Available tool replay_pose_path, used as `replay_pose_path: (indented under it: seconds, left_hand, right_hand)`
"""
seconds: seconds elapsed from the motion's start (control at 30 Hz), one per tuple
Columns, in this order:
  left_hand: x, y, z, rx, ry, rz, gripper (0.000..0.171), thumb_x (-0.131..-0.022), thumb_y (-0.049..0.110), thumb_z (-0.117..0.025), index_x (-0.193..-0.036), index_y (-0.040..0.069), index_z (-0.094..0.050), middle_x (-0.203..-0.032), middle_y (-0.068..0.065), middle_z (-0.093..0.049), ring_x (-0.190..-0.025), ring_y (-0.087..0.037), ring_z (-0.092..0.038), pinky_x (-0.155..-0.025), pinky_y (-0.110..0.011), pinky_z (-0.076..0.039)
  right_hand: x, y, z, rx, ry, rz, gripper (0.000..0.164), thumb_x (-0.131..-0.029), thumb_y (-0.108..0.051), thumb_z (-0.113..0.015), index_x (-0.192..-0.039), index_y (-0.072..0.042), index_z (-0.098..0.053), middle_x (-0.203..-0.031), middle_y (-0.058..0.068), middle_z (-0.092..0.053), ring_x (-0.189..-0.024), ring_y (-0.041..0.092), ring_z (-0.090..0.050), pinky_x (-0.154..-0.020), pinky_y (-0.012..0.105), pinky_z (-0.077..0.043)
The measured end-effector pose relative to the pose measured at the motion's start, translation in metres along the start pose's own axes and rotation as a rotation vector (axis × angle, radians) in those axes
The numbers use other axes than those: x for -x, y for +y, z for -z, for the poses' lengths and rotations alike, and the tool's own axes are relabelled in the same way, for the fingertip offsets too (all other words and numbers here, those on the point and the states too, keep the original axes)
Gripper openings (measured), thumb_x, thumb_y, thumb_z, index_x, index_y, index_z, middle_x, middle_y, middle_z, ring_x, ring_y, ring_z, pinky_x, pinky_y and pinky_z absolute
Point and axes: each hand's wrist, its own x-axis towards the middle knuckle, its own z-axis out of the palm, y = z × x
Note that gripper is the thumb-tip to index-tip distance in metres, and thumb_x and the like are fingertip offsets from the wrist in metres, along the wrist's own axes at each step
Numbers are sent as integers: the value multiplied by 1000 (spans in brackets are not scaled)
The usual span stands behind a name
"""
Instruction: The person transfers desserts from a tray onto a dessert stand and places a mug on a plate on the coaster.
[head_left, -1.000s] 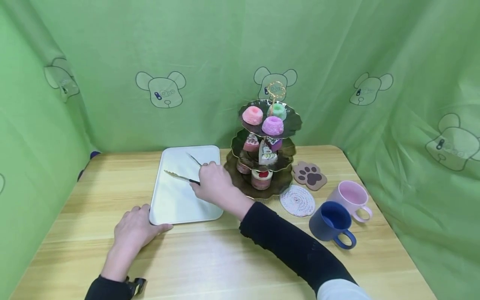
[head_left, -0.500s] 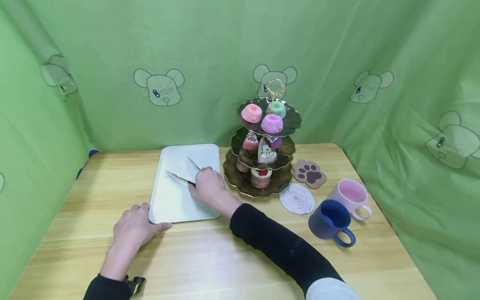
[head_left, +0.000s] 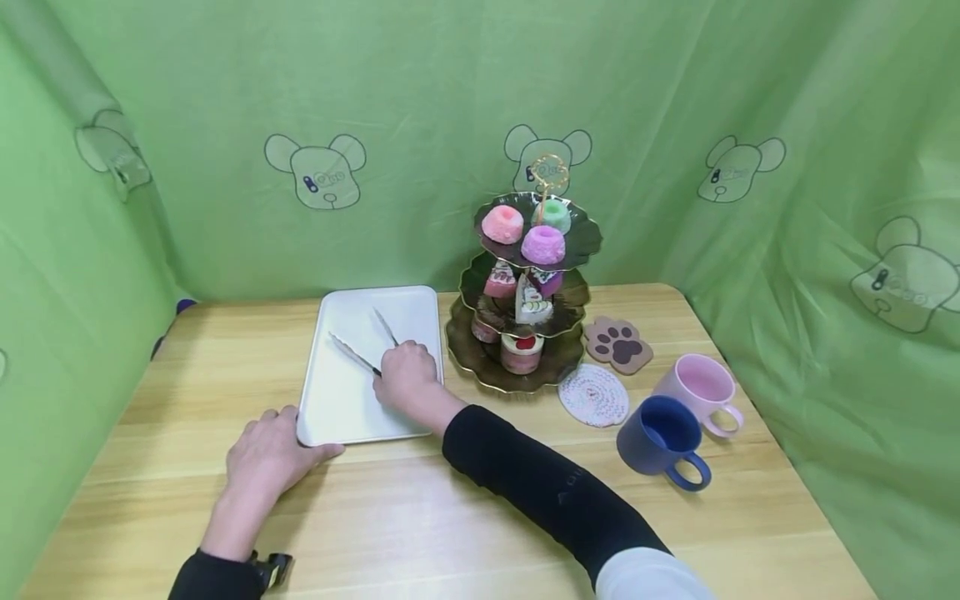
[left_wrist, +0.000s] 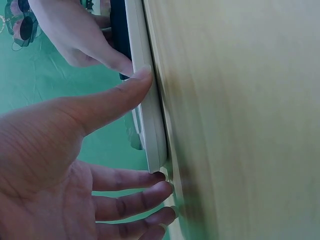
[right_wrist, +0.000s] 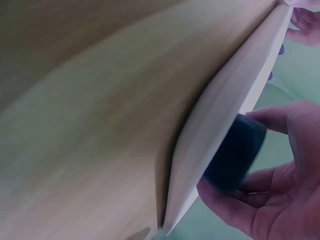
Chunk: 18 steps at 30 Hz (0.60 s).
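My left hand (head_left: 270, 454) rests at the near left corner of a white rectangular tray (head_left: 356, 425). In the left wrist view its thumb presses the tray's side (left_wrist: 156, 130), while the other fingers extend past the corner. My right hand (head_left: 407, 379) holds tongs (head_left: 354, 353) low over the tray, with their two metal arms spread apart and pointing to the far left. In the right wrist view the thumb and fingers grip the dark handle end (right_wrist: 235, 152). Whether the tongs' tips touch the tray is unclear.
A three-tier stand (head_left: 517, 379) with small cakes is right of the tray. Beyond it lie a paw-shaped coaster (head_left: 606, 335) and a round woven coaster (head_left: 594, 397). A blue mug (head_left: 645, 442) and a pink mug (head_left: 693, 390) stand at the right. Green curtains (head_left: 420, 117) enclose the table.
My right hand has moved left and slightly toward the near side, lower over the tray, with the tongs. The left hand has kept its place at the tray's corner.
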Motion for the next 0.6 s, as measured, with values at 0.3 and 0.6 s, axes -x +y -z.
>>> replay_pose_path:
  seconds: [0.3,0.6]
  left_hand:
    - [1,3,2,-11,9,-13,92,-79,61,-87,-125,-13,-58,-108,-31,-61,-99,-49,-60,-74,-60,-54]
    - [7,15,-3,-1,55,-54,102,-85,55,-85,-145,-17,-44,-135,-43,-41,-120,-60,-43,-85,-69,-50]
  right_hand:
    - [0,-6,-3,38,0,-27,46,-100,-53,-63,-103,-11,-80,-94,8,-70,-87,19,-66,-66,31,-58]
    - [10,4,-2,-27,45,-22,60,-100,-63,-60,-104,-6,-78,-94,9,-65,-87,21,-65,-66,33,-57]
